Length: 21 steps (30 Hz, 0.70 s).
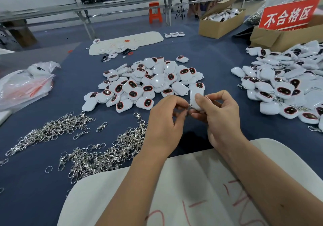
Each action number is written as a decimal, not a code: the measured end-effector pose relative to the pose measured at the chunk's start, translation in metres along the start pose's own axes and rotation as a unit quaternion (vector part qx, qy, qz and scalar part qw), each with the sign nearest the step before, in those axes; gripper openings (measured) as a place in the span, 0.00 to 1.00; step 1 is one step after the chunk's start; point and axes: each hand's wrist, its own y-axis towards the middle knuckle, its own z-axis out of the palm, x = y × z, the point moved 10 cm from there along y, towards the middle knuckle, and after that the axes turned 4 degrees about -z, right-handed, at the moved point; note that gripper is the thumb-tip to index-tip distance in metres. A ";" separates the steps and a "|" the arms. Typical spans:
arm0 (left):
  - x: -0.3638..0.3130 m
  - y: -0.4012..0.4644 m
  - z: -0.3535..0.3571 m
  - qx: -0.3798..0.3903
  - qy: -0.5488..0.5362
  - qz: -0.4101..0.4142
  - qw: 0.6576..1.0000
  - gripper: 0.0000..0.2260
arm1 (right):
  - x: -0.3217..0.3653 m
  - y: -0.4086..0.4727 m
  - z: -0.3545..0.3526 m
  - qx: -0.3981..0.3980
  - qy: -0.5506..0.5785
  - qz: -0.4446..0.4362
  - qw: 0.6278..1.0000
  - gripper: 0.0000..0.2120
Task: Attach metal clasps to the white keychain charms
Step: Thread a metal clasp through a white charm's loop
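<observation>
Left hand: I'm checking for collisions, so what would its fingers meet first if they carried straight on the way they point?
Probably the white charm gripped by the right hand. The left hand points its fingers rightward at it, with the clasp between, though depth is unclear.

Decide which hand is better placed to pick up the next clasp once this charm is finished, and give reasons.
Probably the left hand. The clasps lie heaped on its side, close beneath it, while the right hand grips the charm and sits farther away.
</observation>
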 end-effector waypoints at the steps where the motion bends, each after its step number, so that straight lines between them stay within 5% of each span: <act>1: 0.001 0.000 -0.001 -0.004 -0.004 -0.005 1.000 0.06 | -0.001 0.001 0.000 0.001 0.001 0.004 1.000 0.12; 11: -0.004 0.001 -0.004 0.006 0.044 0.009 0.999 0.04 | 0.019 -0.006 0.003 0.021 -0.091 -0.096 0.991 0.15; 17: 0.008 0.001 0.005 0.061 0.054 -0.051 0.995 0.06 | 0.043 -0.015 0.014 0.040 -0.243 -0.213 0.946 0.14; 21: 0.016 -0.001 0.008 0.081 0.013 -0.083 0.993 0.06 | 0.042 -0.014 0.017 0.060 -0.236 -0.217 0.945 0.13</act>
